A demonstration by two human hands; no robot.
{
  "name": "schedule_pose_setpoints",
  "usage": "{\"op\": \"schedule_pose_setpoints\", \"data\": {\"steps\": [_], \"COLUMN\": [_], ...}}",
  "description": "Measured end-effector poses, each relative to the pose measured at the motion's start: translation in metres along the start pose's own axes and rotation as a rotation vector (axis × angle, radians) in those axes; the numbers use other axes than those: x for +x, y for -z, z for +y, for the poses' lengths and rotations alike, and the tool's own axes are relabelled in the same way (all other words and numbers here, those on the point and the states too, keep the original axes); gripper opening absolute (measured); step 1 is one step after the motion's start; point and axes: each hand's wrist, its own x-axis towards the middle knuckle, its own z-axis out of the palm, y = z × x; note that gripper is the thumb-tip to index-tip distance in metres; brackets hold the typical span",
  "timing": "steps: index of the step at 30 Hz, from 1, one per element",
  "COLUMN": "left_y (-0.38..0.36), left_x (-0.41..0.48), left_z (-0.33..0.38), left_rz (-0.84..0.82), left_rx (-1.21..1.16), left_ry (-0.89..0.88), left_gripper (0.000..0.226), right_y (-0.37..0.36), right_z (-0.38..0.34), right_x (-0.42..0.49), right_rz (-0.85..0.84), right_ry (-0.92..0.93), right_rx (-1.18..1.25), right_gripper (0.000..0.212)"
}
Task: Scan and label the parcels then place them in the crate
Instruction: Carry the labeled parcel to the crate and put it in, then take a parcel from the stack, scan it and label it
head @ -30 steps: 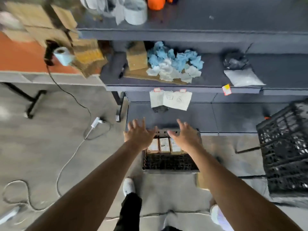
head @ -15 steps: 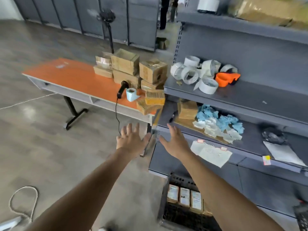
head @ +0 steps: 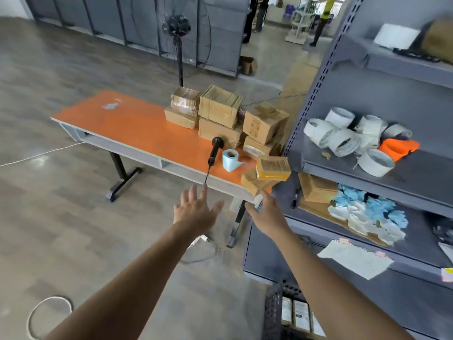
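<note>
Orange table (head: pixel 137 126) beside grey shelving (head: pixel 416 173)
Parcels (head: pixel 220 106), scanner (head: pixel 214 149), blue label roll (head: pixel 230 159) on table; tape rolls (head: pixel 343 141) on shelf.

A pedestal fan (head: pixel 177 27) stood on the floor behind an orange table (head: pixel 137 123). On the grey shelving (head: pixel 416 177) at right, white tape rolls (head: pixel 343 141) lay beside an orange dispenser (head: pixel 399 147). One shelf lower lay crumpled blue and white papers (head: pixel 367 214), with a sheet (head: pixel 355 258) taped to the edge below.
</note>
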Motion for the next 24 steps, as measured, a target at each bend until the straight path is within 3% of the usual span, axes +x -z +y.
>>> {"op": "schedule_pose_setpoints", "data": {"steps": [7, 14, 17, 24], "left_y": [-0.007, -0.032, -0.039, -0.057], "left_x": [0.074, 0.187, 0.233, 0.312], "left_z": [0.007, 0.055, 0.077, 0.126], "left_rz": [-0.058, -0.115, -0.183, -0.285], "left_rx": [0.068, 0.148, 0.132, 0.085], "left_ry": [-0.085, -0.218, -0.22, -0.262], "left_gripper": [0.079, 0.078, 0.076, 0.07], "right_y": [-0.004, -0.001, 0.009, 0.024], "right_z": [0.007, 0.029, 0.038, 0.072], "right_x": [0.065, 0.168, 0.21, 0.265], "right_rz": [0.061, 0.122, 0.128, 0.076], "right_ry": [-0.075, -0.226, -0.313, -0.442], "right_rx": [0.001, -0.155, -0.286, -0.303], "right_gripper": [0.064, 0.074, 0.08, 0.105]}}
